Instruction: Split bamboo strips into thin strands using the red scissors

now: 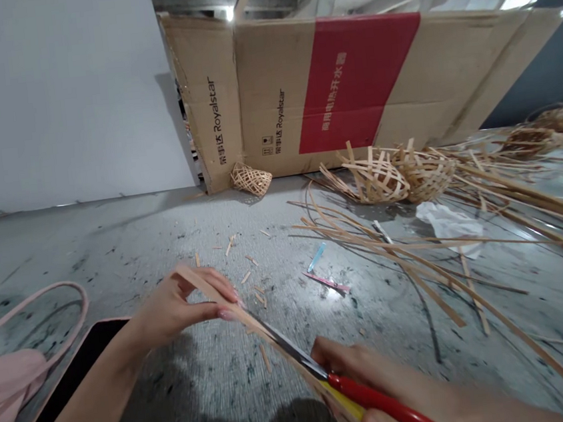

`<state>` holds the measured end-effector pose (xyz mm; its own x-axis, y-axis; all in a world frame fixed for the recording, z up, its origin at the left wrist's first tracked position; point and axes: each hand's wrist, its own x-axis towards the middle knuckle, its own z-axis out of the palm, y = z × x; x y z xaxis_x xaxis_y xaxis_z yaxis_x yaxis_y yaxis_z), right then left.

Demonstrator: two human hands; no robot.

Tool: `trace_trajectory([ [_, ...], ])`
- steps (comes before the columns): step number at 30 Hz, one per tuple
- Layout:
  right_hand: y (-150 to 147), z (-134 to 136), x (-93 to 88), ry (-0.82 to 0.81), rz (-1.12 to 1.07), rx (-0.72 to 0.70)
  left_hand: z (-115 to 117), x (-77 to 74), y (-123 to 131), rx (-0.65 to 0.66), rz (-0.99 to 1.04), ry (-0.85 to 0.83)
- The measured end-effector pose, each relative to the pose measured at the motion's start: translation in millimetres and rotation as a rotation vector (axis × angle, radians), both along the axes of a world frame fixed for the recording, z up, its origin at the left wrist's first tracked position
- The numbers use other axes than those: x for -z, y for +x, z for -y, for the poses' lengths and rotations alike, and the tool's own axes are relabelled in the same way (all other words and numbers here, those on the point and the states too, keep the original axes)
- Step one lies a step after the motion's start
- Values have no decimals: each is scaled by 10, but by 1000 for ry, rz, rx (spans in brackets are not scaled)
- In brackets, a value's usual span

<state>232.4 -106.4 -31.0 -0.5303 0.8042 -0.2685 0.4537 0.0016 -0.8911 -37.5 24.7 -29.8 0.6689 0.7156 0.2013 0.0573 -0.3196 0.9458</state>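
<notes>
My left hand (183, 305) pinches the upper end of a thin bamboo strip (209, 289), fingers closed round it. My right hand (375, 389) grips red-and-yellow-handled scissors (329, 374) at the lower middle of the view. The scissor blades (280, 342) lie along the strip just below my left fingers. Small cut bits of bamboo (248, 278) are scattered on the grey concrete floor (114, 242) behind my hands.
A pile of long bamboo strips (416, 250) and half-woven baskets (388, 176) lies at right; a small basket (251, 178) leans by a flattened cardboard box (329, 85). White crumpled paper (451, 223), a blue pen-like item (316, 257), a pink bag (7, 381) and a dark phone (72, 380) lie nearby.
</notes>
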Motion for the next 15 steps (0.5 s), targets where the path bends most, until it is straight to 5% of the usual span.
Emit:
trace_trajectory([
  [5, 57, -91, -138, -111, -1, -49, -14, -21, -25, -41, 16, 89],
  [15, 314, -271, -295, 157, 371, 36, 63, -113, 0, -102, 75, 357],
])
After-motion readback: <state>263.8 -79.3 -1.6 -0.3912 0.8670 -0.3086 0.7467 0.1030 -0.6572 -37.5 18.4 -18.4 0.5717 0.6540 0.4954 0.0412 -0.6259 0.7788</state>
